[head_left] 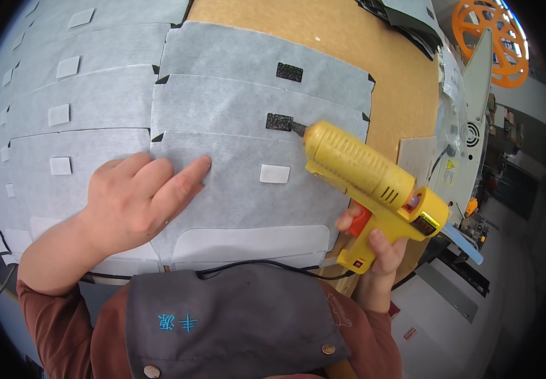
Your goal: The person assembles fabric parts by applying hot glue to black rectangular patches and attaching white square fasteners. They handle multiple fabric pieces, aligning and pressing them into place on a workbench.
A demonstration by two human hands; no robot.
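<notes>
My right hand (pixel 380 252) is wrapped round the handle of a yellow hot glue gun (pixel 361 161), with a finger at its red trigger. The gun's dark nozzle meets the right edge of a small black textured rectangle (pixel 278 122) on a pale grey fabric-like sheet (pixel 235 189). Another black rectangle (pixel 289 72) lies farther up, on the sheet behind. Nearer me is a small white rectangular pad (pixel 274 174). To its left, my left hand (pixel 140 196) rests on the sheet, index finger stretched out and other fingers bent, holding nothing visible.
Overlapping grey sheets with white pads (pixel 59 115) cover the left side. A brown board (pixel 406 114) lies beneath and beyond. The gun's black cord (pixel 273 264) runs along the near edge. At right stand a pale machine housing (pixel 472 126) and an orange spoked wheel (pixel 491 41).
</notes>
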